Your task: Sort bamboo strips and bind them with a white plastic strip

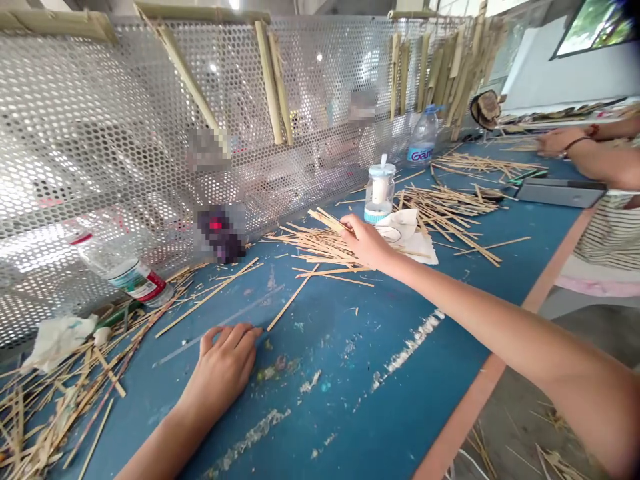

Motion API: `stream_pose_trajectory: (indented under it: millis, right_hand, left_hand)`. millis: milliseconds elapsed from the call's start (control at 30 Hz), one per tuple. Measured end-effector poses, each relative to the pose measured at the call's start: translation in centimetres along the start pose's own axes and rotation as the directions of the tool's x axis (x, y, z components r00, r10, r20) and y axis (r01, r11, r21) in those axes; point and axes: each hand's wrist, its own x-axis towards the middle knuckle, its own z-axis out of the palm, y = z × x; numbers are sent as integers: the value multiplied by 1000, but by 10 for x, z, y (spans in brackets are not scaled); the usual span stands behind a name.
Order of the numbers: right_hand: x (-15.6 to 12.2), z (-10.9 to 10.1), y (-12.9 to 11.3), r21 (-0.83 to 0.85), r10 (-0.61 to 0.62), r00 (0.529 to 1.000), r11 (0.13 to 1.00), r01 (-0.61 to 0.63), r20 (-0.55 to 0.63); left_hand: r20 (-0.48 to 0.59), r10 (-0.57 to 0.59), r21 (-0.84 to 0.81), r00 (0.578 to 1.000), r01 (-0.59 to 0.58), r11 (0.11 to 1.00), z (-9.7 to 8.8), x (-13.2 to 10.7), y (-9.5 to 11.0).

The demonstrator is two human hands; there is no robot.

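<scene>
The fingers (pixel 354 230) of the right hand (pixel 369 243) lie spread across a pile of bamboo strips (pixel 315 245), touching them; whether they grip, I cannot tell. The empty, loosely curled left hand (pixel 223 363) rests on the blue surface (pixel 320 427), just beside a clear plastic strip (pixel 175 353).

Paint-worn blue workbench (pixel 320 413) strewn with bamboo strips (pixel 310 245)
</scene>
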Motion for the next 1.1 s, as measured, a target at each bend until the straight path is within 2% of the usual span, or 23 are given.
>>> stream_pose_trajectory:
  millis: [133,233,333,400,467,533,567,633,700,767,900,967,1000,1033,1100]
  right_hand:
    - [-4,-10,-20,88,-72,996,993,77,-59]
    - [-17,-19,-43,188,-177,980,963,191,-92]
    - [-34,-22,-67,328,-213,977,921,210,-26]
    - [-44,-20,-80,398,-240,969,895,200,52]
    - [-52,-15,-88,431,-282,953,877,210,110]
    - [-57,-7,-91,408,-337,934,874,264,118]
    - [-58,-3,-91,362,-367,923,881,306,113]
    - [-59,9,-86,222,-413,901,898,379,133]
    - [-55,19,-75,73,-399,895,917,393,200]
    - [-47,25,-60,-36,-336,906,933,357,258]
    - [-25,22,-28,-220,-187,939,942,255,288]
    - [-16,16,-16,-308,-111,964,934,184,240]
    - [-13,14,-14,-334,-77,973,931,148,218]
    - [-12,13,-13,-338,-46,977,934,116,208]
    - [-15,11,-22,-233,-19,967,969,80,253]
  left_hand:
    - [3,-28,-129,1000,29,991,-12,21,-1]
    - [7,-107,-376,994,102,921,-27,61,3]
    - [-4,-210,-649,978,158,745,-42,108,15]
    - [-16,-201,-811,980,105,576,-49,132,26]
    - [-50,-181,-920,982,25,390,-52,143,37]
    - [-71,-184,-963,980,-20,268,-53,142,43]
    - [-66,-205,-971,977,-15,239,-52,138,44]
    - [-37,-260,-971,965,27,236,-50,129,42]
    - [-19,-336,-971,942,63,231,-46,123,36]
    - [-46,-445,-983,894,39,180,-45,121,27]
    - [-98,-675,-992,731,-126,8,-54,126,12]
    - [-93,-710,-986,698,-163,-32,-62,128,6]
    - [-80,-704,-986,706,-158,-46,-64,128,4]
    - [-54,-680,-989,732,-134,-65,-66,127,2]
    - [38,-581,-991,813,-43,-125,-64,126,1]
